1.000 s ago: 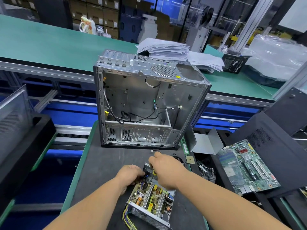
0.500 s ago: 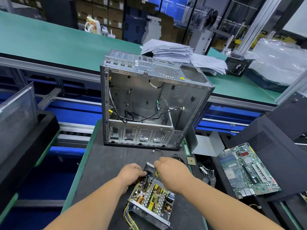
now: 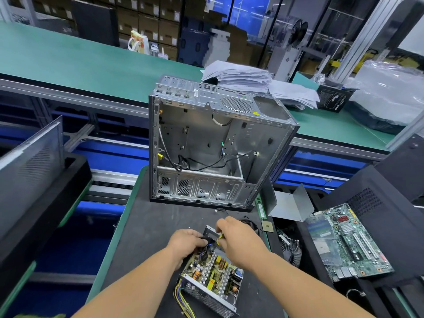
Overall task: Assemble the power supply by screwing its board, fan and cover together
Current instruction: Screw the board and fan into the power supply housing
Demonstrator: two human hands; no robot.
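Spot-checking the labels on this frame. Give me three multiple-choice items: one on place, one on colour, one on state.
1. Where is the motherboard relative to the power supply?
A. On its right
B. On its left
C. Inside the computer case

2. What colour is the long bench behind the case?
A. Red
B. Green
C. White

3. Is the power supply's cover on?
A. Fully closed
B. Off, board exposed
C. No board inside

Answers: 1 A, it lies on a black panel at the right. 2 B, its top is green. 3 B, board components show from above while the left hand and right hand work at its far end.
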